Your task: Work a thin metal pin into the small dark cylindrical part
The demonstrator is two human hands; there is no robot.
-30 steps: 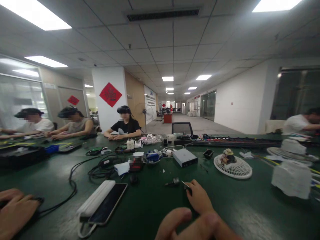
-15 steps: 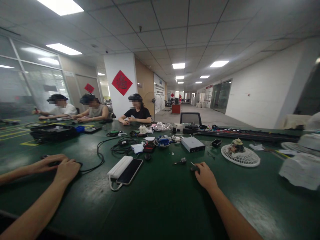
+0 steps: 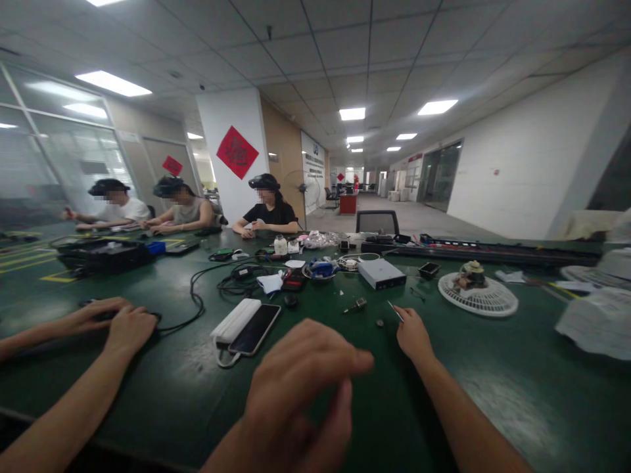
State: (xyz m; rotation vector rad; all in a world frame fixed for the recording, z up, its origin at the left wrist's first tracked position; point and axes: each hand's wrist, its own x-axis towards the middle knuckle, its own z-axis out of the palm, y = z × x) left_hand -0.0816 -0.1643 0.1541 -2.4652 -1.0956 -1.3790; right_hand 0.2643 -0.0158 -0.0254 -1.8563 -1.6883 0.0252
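My right hand [image 3: 413, 334] is closed around a thin, pale metal tool [image 3: 394, 311] whose tip points up and left; its handle is hidden in the fingers. Just left of that hand lies a small round dark part [image 3: 379, 322] on the green table. Further left is a small motor-like part [image 3: 357, 305] with a shaft. In the near middle, my left hand [image 3: 300, 387] is raised above the table, slightly blurred. Its fingers are bent, a gap shows between thumb and forefinger, and nothing is visible in it.
A phone [image 3: 256, 330] beside a white power bank [image 3: 236, 322] lies left of my hands. Another person's hands [image 3: 128, 325] rest at the left by a black cable. Behind stand a grey drive box [image 3: 380, 273] and a white fan grille [image 3: 477, 294]. Several people sit across the table.
My left hand has come into view from below. My right hand has shifted slightly right, away from the small round part, with the tool still in it.
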